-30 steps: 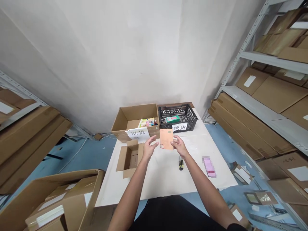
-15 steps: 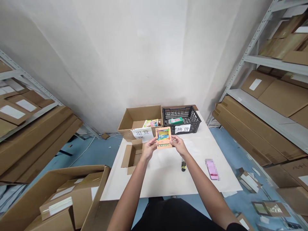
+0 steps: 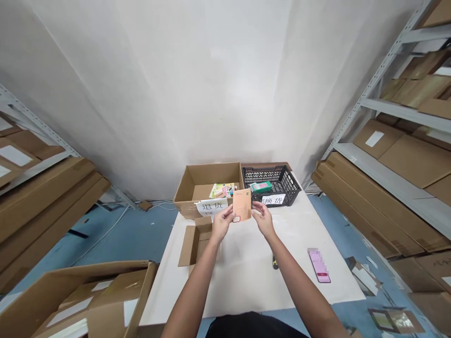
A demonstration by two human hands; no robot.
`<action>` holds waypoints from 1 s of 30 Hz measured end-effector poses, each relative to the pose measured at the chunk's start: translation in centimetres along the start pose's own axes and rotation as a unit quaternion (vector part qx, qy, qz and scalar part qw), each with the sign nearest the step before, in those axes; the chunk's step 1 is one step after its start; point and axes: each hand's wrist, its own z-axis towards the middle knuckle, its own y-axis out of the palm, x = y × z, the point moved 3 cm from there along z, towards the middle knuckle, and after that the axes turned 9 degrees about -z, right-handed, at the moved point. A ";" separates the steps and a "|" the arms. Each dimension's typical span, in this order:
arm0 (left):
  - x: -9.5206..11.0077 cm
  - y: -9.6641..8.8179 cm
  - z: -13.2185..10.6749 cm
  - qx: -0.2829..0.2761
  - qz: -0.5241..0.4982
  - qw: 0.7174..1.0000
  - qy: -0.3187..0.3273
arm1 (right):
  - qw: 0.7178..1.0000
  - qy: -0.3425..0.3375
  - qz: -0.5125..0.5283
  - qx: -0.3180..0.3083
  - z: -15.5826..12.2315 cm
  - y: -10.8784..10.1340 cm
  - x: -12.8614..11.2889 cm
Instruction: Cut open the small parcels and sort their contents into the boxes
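Note:
A small thin book point(image 3: 242, 204) with a plain peach back cover is held upright above the table. A barcode shows at its top right and a red-outlined white patch at the bottom left. My left hand point(image 3: 222, 224) is closed on its lower left edge, thumb in front. By the right edge, my right hand point(image 3: 263, 220) has its fingers apart, nearly touching the cover. Just behind stand a cardboard box point(image 3: 181, 190) with a paper sign and a black plastic crate point(image 3: 295, 190) with another sign. Below my left hand lies an opened small carton point(image 3: 187, 246).
Colourful booklets point(image 3: 223, 189) lie in the cardboard box, and a green box point(image 3: 261, 187) in the crate. A partly hidden cutter point(image 3: 275, 263) and a pink-screened phone point(image 3: 319, 266) lie on the white table point(image 3: 246, 286). A large carton point(image 3: 151, 277) of parcels stands left; shelves flank both sides.
The book has been turned over from its colourful picture cover to its plain back. My right hand has loosened from its edge, while the left still holds it. The view has shifted slightly.

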 end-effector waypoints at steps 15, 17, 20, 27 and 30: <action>2.6 -7.5 16.1 0.105 0.126 0.984 0.068 | 0.986 0.047 -0.072 0.141 15.8 5.5 3.8; 1.8 -8.2 15.5 0.113 0.183 0.971 0.104 | 0.977 0.058 -0.120 0.164 15.0 4.1 6.3; -2.0 -9.3 11.8 0.119 0.252 0.952 0.125 | 0.973 0.054 -0.159 0.159 10.3 2.2 11.3; -19.1 -9.5 -0.9 -0.057 0.361 0.925 -0.108 | 0.907 0.162 -0.334 0.198 -5.1 -6.2 22.2; -24.7 -10.3 -5.7 -0.123 0.475 0.839 -0.235 | 0.859 0.216 -0.440 0.147 -8.6 -11.7 24.6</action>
